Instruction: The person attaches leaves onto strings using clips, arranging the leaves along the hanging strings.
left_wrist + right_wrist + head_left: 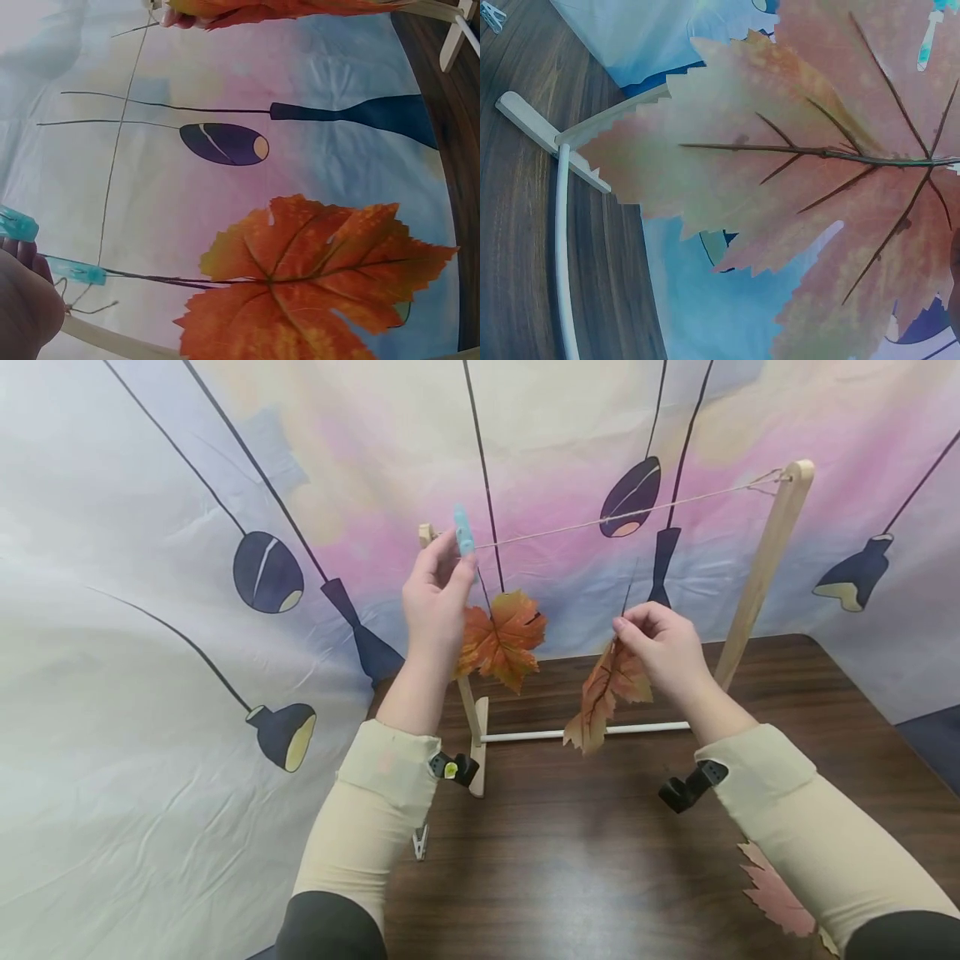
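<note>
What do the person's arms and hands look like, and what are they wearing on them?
The left hand and right hand are bare, without gloves. The left sleeve and right sleeve are pale cream with wide cuffs, and dark cloth shows higher up. A black gadget sits at each cuff; the left one has a yellow-green spot.

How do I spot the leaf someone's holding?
Find the wooden stand on the brown table, with string across its top. Below it, the right hand pinches a maple leaf by its stem. Unlike the hanging orange leaf and the pink leaf on the table, this one is held.
</note>
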Motion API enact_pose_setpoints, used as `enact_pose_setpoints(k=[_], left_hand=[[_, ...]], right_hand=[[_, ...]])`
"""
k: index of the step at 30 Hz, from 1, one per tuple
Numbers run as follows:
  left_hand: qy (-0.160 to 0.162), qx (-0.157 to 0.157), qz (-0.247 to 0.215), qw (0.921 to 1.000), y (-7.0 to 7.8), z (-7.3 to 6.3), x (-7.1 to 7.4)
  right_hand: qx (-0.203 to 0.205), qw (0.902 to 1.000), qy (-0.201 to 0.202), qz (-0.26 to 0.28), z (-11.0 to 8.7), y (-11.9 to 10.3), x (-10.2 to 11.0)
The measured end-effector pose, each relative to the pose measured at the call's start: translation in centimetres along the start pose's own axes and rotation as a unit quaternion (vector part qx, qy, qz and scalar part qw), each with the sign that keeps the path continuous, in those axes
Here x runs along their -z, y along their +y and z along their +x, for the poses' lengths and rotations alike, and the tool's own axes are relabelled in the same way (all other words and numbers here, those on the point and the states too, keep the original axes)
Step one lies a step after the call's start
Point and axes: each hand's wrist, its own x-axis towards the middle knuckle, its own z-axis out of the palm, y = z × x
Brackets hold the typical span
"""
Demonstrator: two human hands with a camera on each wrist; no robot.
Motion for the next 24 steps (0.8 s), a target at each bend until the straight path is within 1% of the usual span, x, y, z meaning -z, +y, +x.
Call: enact_pose_setpoints(k=[4, 7, 9, 11, 13, 18, 20, 24], left_hand=[[-0.006, 0.021, -0.011, 0.9997, 0.8, 0.6, -0.3], [-0.004, 0.015, -0.03, 0.9994, 0.9, 0.9, -0.8], [-0.003, 0.011, -0.029, 0.9995, 1.0, 1.2, -1.0], [-0.005, 0.007, -0.027, 0.9996, 1.1, 1.4, -1.4], [-0.012, 0.003, -0.015, 0.9998, 1.1, 1.7, -1.6], [-0.04, -0.007, 0.013, 0.9991, 1.4, 2.5, -2.3], [-0.05, -0.012, 0.017, 0.9985, 1.5, 2.7, -2.6], [-0.062, -0.01, 0.022, 0.9978, 1.8, 3.1, -3.3]], right_hand=[[0.008, 0.9997, -0.004, -0.022, 0.4, -0.3, -0.3], [0.008, 0.9995, -0.007, -0.03, 0.7, -0.6, -0.4], [0.01, 0.9994, -0.011, -0.032, 0.9, -0.9, -0.4], [0.011, 0.9993, -0.015, -0.033, 1.1, -1.1, -0.3], [0.014, 0.9989, -0.023, -0.039, 1.4, -1.3, -0.1], [0.011, 0.9968, -0.052, -0.06, 2.1, -1.7, 0.2], [0.013, 0.9957, -0.065, -0.065, 2.4, -1.9, 0.2], [0.007, 0.9932, -0.087, -0.077, 3.0, -2.2, 0.3]])
